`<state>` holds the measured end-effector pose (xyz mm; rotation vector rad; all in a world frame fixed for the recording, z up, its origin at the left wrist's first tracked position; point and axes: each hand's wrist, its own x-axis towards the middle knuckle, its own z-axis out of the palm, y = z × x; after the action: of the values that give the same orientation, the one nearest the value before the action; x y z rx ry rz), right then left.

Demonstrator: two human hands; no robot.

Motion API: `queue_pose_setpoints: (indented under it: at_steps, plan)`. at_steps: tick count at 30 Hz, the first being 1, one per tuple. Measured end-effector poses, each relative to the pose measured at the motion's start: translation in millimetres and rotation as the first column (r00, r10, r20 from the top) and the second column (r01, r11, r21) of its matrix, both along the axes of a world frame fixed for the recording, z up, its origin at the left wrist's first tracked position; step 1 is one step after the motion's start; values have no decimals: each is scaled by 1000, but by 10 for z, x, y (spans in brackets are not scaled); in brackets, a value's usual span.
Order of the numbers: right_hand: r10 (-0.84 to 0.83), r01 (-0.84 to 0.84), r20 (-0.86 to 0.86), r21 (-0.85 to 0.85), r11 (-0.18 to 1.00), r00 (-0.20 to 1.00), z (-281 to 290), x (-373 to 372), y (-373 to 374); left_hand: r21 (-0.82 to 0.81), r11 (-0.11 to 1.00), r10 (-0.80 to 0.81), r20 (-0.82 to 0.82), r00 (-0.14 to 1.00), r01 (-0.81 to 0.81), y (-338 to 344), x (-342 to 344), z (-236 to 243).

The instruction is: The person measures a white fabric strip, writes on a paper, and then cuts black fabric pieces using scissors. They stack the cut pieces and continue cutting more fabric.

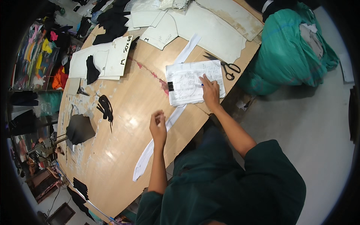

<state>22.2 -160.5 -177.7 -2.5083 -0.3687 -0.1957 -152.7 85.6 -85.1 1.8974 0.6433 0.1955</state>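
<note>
A stack of papers with a drawn diagram point(183, 75) lies on the wooden table point(116, 146), held by a black binder clip point(171, 86). My right hand point(211, 92) rests on the papers, index finger extended, gripping a pen point(202, 84) with a blue part. My left hand point(158, 125), left of and below the stack, is loosely curled with fingers slightly apart, blurred at the tips, and appears empty. A long white strip point(143, 161) runs diagonally under the papers. Black scissors point(229, 71) lie beside the stack's upper right.
Card pattern pieces point(159, 32) and black fabric point(107, 22) cover the far table. Black cord point(105, 108) and a dark piece point(80, 129) lie left. A green bundle point(277, 56) stands right of the table; shelves of colourful garments point(41, 52) line the left.
</note>
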Motion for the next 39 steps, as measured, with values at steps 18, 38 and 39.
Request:
queue_pose_setpoints:
  at_steps: [18,38,39]
  plan:
    - [16,45,-262,225,973,965,100,245,-213,-290,956,-28,-254,967,-48,276,1560,-544]
    - [-73,89,-121,133,987,990,48,95,16,-155,981,64,-302,951,-116,87,1524,-532]
    - [-74,90,-116,143,986,991,38,94,19,-186,975,62,-281,958,-118,59,1510,-516]
